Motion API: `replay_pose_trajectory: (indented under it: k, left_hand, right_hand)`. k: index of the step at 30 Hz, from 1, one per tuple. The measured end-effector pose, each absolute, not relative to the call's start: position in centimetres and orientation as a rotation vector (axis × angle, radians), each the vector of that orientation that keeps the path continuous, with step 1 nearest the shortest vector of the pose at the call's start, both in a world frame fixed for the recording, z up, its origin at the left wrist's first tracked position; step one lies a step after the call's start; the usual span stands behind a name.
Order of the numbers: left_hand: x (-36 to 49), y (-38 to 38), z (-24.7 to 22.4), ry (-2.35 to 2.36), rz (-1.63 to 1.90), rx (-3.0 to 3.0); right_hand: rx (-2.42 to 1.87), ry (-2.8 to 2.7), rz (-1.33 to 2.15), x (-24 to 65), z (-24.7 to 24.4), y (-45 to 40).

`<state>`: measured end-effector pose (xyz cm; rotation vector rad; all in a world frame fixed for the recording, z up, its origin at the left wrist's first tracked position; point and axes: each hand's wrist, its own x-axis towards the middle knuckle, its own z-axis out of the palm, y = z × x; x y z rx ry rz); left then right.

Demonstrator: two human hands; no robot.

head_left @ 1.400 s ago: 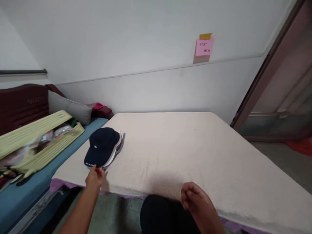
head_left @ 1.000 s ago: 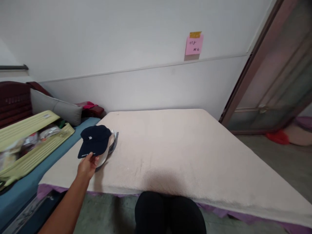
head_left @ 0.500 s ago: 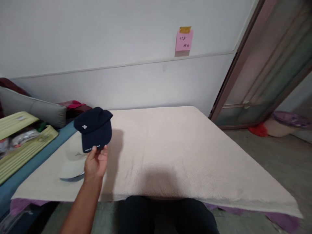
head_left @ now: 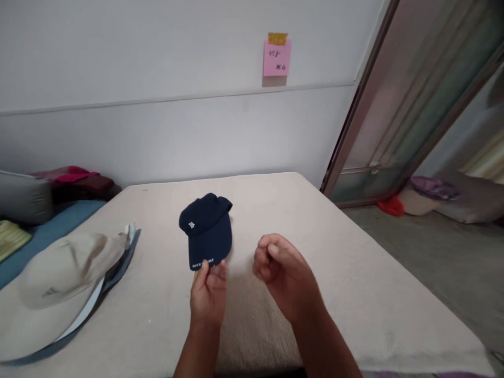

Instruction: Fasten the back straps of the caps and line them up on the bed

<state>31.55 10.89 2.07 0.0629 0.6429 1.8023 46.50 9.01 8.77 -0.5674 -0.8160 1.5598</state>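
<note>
My left hand (head_left: 208, 294) pinches the brim edge of a navy baseball cap (head_left: 208, 231), thumb on top and fingers beneath. The cap faces me, with a small white emblem on its front and white lettering along the brim. To the right of it, my right hand (head_left: 285, 273) hovers over the bed-like surface, fingers curled in and thumb against them; nothing shows in it. At the left lies a beige cap (head_left: 66, 268) with a small dark logo, resting on other headwear whose white and grey-blue brims stick out below.
A cream cloth (head_left: 354, 294) covers the wide flat surface before me. Behind it rises a white wall with a taped pink note (head_left: 276, 59). A grey cushion (head_left: 23, 197) lies far left; a sliding door (head_left: 378, 115) and a red bag (head_left: 391, 205) are at right.
My left hand has carried the navy cap rightward, away from the beige cap. My right hand has come into view. The camera view has shifted, showing the beige cap larger and uncovered.
</note>
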Motion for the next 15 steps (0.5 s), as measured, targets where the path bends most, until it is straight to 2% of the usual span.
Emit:
replay_pose_trajectory:
  k: [3, 6, 11, 15]
  left_hand:
    - [32.1, 9.7, 0.9, 0.702, 1.685, 0.186]
    - [32.0, 8.3, -0.2, 0.749, 1.539, 0.332]
    - [30.8, 6.4, -1.6, 0.853, 1.141, 0.594]
    - [28.4, 6.3, -1.1, 0.539, 0.958, 0.572]
  right_hand:
    - [-0.879, -0.617, 1.466, 46.4, 5.0, 13.7]
    - [-0.847, -0.545, 1.578, 46.5, 2.6, 15.0]
    - [-0.662, -0.510, 1.645, 48.5, 2.8, 14.6]
    - [-0.628, -0.491, 1.687, 49.9, 2.7, 13.7]
